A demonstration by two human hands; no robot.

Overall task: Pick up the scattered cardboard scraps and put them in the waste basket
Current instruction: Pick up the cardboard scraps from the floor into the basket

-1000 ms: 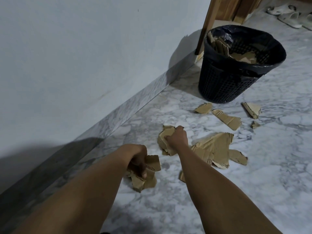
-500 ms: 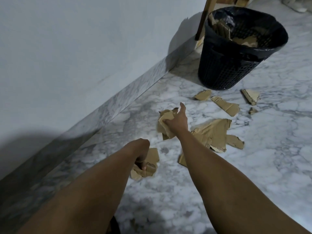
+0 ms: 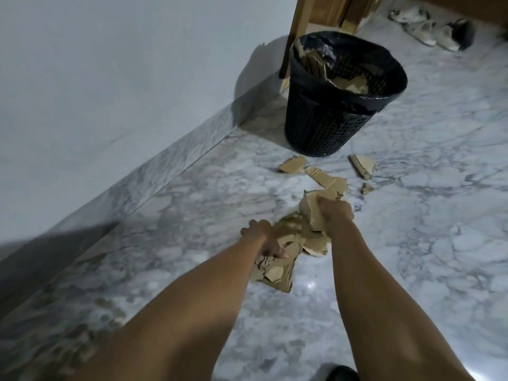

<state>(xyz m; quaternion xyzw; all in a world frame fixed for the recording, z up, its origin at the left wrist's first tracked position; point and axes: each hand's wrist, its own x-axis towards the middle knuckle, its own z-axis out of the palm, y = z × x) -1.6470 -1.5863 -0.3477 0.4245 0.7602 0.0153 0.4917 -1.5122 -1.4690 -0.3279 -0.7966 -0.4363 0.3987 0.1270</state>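
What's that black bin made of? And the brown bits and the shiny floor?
The bin looks like stiff black plastic: a moulded grid of holes. Its bag seems thin glossy plastic, crinkled. The brown bits look like matte cardboard, with torn edges. The floor seems polished marble or marble-look tile: grey veins, a glint.

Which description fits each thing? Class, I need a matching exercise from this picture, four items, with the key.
Things
1. left hand
2. right hand
3. waste basket
4. white sandals

Descriptions
A. lined with a black bag
B. grips a cardboard bundle nearest the camera
C. far corner of the marble floor
D. grips cardboard scraps closer to the basket

Pairs: 1-B, 2-D, 3-A, 4-C
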